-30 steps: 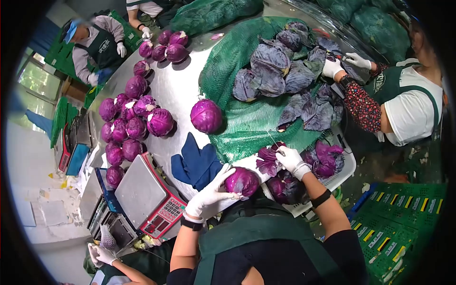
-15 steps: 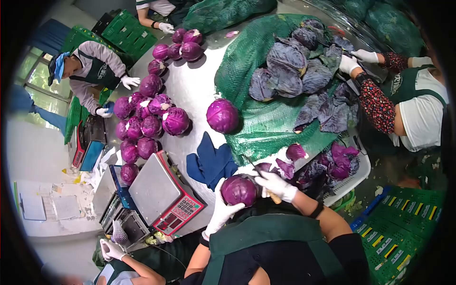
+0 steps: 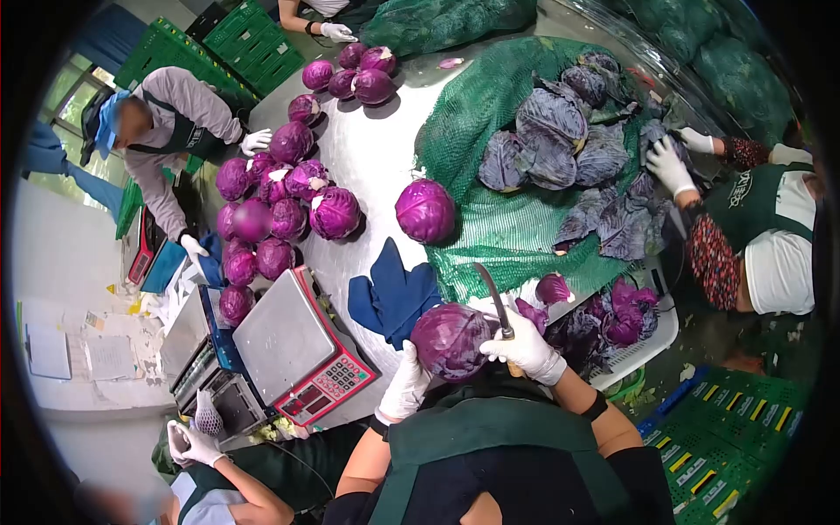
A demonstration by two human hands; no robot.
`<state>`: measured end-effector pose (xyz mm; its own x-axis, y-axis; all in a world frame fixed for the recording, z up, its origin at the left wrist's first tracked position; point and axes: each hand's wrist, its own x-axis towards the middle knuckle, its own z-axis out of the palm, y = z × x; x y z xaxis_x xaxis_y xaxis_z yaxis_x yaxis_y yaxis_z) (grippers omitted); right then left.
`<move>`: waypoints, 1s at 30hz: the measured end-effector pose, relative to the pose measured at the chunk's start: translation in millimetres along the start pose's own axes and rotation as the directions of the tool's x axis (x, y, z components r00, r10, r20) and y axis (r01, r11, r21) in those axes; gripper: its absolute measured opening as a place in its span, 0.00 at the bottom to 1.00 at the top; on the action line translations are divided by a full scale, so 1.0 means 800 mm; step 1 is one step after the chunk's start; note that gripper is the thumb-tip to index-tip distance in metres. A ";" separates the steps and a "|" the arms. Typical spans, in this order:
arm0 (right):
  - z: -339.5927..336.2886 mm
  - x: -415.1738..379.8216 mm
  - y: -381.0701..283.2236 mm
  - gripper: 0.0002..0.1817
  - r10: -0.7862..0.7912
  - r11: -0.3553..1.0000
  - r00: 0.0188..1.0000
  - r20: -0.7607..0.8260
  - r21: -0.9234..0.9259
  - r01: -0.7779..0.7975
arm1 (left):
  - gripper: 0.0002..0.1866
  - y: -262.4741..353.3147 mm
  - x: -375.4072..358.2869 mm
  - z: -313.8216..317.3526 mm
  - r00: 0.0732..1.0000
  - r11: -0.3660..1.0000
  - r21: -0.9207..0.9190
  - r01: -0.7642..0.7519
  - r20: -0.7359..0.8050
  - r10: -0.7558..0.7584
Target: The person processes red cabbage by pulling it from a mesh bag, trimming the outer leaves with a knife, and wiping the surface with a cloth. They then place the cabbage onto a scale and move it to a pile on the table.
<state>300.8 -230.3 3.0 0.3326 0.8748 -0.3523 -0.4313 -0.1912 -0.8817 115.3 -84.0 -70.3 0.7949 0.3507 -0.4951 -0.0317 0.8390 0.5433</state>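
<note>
My left hand [image 3: 404, 385], in a white glove, supports the left side of a red cabbage [image 3: 448, 343] held close in front of my apron. On the other side, my gloved right hand [image 3: 530, 346] grips a knife [image 3: 495, 296] by its handle, with the dark, slightly curved blade pointing away from me. Right fingertips sit at the cabbage's edge. Beyond the cabbage lies a dark blue cloth [image 3: 394, 289]. Loose purple leaves [image 3: 553, 289] lie past my right hand, and another trimmed cabbage [image 3: 425, 211] rests farther up the table.
Several peeled cabbages [image 3: 289, 144] cluster at left, behind a scale [image 3: 284, 328]. Untrimmed cabbages [image 3: 547, 131] lie on green netting [image 3: 455, 122]. A white basket [image 3: 661, 337] holds leaves; green crates [image 3: 717, 446] stand lower right. Co-workers [image 3: 179, 131] stand around the table.
The knife blade has swung more upright, and the cabbage has turned in my left hand. My view has shifted slightly. At right, a co-worker's gloved hand has moved with fingers spread over dark leaves.
</note>
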 end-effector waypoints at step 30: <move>0.033 0.029 -0.022 0.24 -0.122 0.976 0.992 0.022 0.184 0.116 | 0.33 -0.011 -0.002 -0.014 0.959 0.353 0.896 -0.269 0.216 0.183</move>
<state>294.2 -195.0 18.9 0.3636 0.9013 -0.2353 -0.5366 -0.0038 -0.8439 107.5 -87.7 -81.8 0.8876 0.3997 -0.2288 0.3175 -0.1714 0.9326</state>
